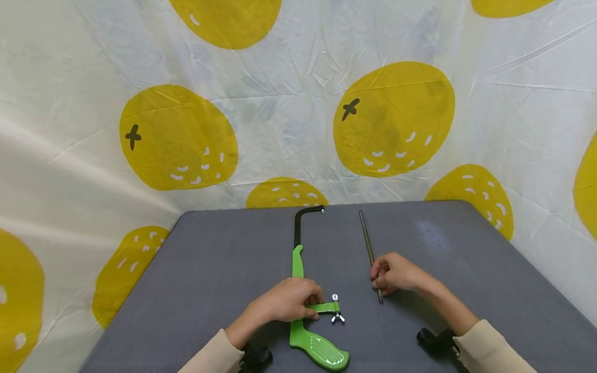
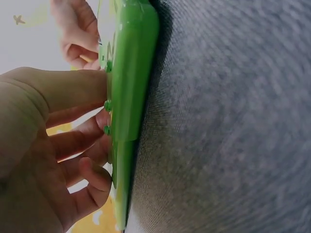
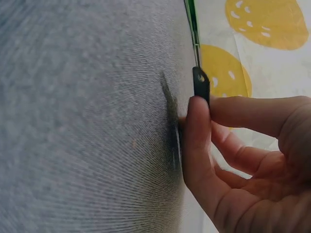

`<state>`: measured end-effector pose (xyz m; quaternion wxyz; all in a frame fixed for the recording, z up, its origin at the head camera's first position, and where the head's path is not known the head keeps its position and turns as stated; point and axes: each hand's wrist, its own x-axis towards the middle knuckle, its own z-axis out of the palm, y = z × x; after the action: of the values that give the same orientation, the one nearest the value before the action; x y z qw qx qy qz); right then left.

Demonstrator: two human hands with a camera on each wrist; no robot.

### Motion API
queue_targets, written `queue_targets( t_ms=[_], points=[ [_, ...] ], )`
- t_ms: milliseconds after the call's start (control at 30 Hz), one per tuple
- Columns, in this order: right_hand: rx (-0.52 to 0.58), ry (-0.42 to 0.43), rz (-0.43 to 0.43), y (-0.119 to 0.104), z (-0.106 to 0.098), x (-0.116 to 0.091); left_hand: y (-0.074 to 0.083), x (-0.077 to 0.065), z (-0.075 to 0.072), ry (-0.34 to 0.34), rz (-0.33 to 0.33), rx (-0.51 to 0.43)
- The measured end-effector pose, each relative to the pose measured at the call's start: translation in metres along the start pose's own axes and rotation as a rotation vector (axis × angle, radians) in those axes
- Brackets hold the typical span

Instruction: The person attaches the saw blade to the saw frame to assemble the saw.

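A hacksaw frame (image 1: pixel 297 264) with a green body, green handle and black bent far end lies lengthwise on the table. My left hand (image 1: pixel 293 299) grips its green lower part, covering the middle, with thumb and fingers at the short arm that carries a wing nut (image 1: pixel 338 318). Close up in the left wrist view, the fingertips meet the green frame (image 2: pixel 130 73) along its studded side. To the right, my right hand (image 1: pixel 396 272) pinches a thin dark saw blade (image 1: pixel 366 235) near its near end. The blade's holed tip (image 3: pixel 200 80) sticks out past the fingertips in the right wrist view.
The grey cloth-covered table (image 1: pixel 224 248) reaches back to a white curtain (image 1: pixel 289 129) printed with yellow fruit. Black wrist devices (image 1: pixel 436 341) hang under both sleeves. A pale smudge (image 1: pixel 432 235) marks the cloth at the back right.
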<state>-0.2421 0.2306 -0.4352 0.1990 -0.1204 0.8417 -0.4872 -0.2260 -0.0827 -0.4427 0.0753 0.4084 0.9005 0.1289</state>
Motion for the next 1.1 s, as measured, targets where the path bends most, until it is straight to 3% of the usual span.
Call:
queue_targets(
  t_ms=[700, 1100],
  points=[
    [0.186, -0.106, -0.002, 0.010, -0.005, 0.006, -0.002, 0.000, 0.005, -0.036, -0.021, -0.042],
    [0.263, -0.060, -0.018, 0.001, -0.002, 0.007, -0.001, 0.000, 0.002, -0.056, -0.011, -0.047]
  ],
)
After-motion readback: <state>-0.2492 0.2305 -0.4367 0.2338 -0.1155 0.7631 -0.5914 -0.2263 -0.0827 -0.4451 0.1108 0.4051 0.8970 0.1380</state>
